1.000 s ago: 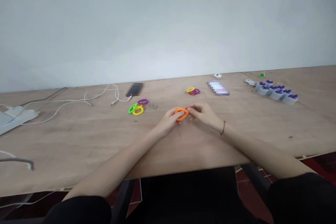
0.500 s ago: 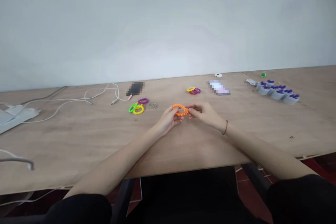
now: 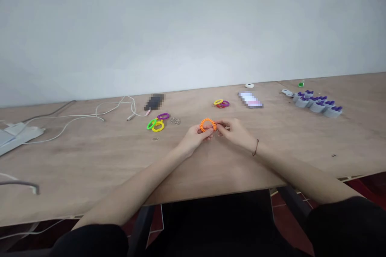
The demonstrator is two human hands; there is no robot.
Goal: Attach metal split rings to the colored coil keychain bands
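Note:
An orange spiral ring is held just above the wooden table between both hands. My left hand pinches its left and lower side with closed fingers. My right hand pinches its right side, fingers curled; a thin dark band sits on that wrist. Left of my hands lie green, yellow and purple spiral rings with small metal rings beside them. A yellow, red and purple set of spiral rings lies beyond my hands.
White cables run across the left of the table toward a white pouch. Two blurred flat objects lie near the wall edge. Several grey cups with purple tops stand at the far right. A dark chair is below the front edge.
The orange ring has tipped from lying flatter to standing more upright between my fingers. Both hands have stayed in nearly the same spot.

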